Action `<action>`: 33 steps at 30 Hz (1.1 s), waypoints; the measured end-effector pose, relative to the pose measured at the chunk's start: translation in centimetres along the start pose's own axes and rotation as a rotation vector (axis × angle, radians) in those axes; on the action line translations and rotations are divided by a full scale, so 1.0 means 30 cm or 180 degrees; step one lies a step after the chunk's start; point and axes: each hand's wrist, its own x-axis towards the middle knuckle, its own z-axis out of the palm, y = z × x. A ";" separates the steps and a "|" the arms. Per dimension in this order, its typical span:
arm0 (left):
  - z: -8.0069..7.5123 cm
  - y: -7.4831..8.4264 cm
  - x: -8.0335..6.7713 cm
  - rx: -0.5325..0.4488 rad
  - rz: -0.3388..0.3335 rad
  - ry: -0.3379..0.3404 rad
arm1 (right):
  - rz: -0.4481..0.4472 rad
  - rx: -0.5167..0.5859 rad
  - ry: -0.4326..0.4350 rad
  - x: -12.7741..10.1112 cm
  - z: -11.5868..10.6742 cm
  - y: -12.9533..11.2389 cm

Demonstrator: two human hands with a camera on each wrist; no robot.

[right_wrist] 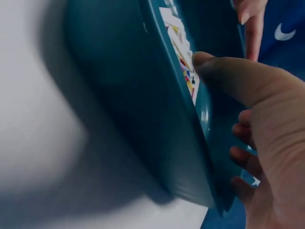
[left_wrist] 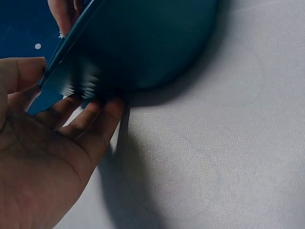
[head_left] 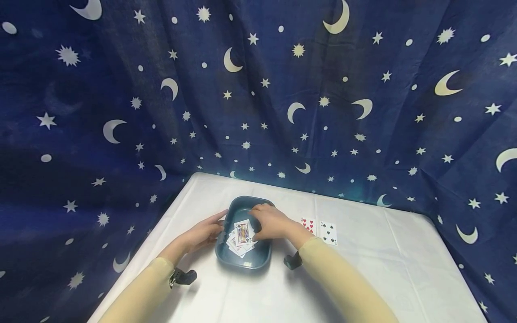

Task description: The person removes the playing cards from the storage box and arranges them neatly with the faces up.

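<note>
A teal tray sits in the middle of the white table, with a loose pile of playing cards inside it. My left hand lies against the tray's left wall. Its fingers are nearly straight under the tray's rim, and its thumb is by the rim. My right hand reaches over the tray with loosely curled fingers. Its thumb touches the edge of the cards inside the tray. I cannot tell whether a card is pinched.
Two cards lie face up on the table right of the tray, a red hearts card and a black spades card. A dark blue cloth with moons and stars hangs behind and beside the white tablecloth.
</note>
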 end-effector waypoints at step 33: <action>0.000 -0.008 0.002 0.0050 -0.0013 -0.0003 | 0.0143 -0.0284 -0.0366 0.084 0.095 -0.030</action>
